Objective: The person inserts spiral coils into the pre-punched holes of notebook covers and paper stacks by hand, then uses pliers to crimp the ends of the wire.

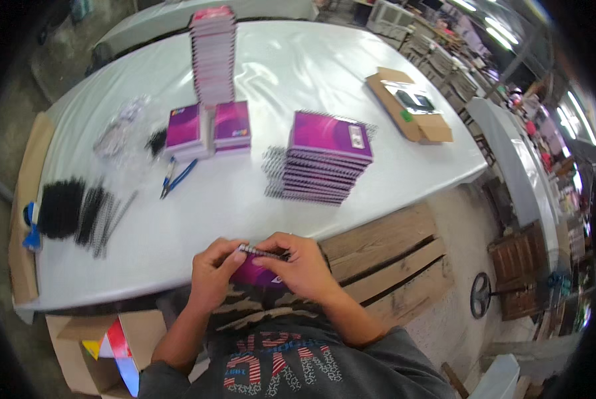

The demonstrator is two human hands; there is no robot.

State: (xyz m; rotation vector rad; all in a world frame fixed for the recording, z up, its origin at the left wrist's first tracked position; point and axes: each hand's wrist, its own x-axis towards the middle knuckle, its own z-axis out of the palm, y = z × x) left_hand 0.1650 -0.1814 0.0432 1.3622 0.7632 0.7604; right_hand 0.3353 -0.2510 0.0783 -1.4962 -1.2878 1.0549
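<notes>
A small purple-covered notebook (pixel 250 274) rests near my lap at the table's front edge. A dark spiral binding coil (pixel 266 253) runs along its upper edge. My left hand (pixel 213 271) pinches the notebook at the coil's left end, fingers and thumb closed. My right hand (pixel 306 271) grips the same notebook from the right, its thumb and fingers on the coil. The fingers hide part of the cover and coil. Beyond them on the table stands a stack of purple coil-bound notebooks (pixel 330 136). Blue-handled pliers (pixel 178 178) lie to its left.
Two purple-covered stacks (pixel 183 128) stand behind the pliers, before a tall book stack (pixel 213 63). Black coils (pixel 62 207) and a clear plastic bag (pixel 119 136) lie left. Cardboard packaging (pixel 404 100) is far right. An open carton (pixel 72 352) stands below left, a wooden bench (pixel 377 249) right.
</notes>
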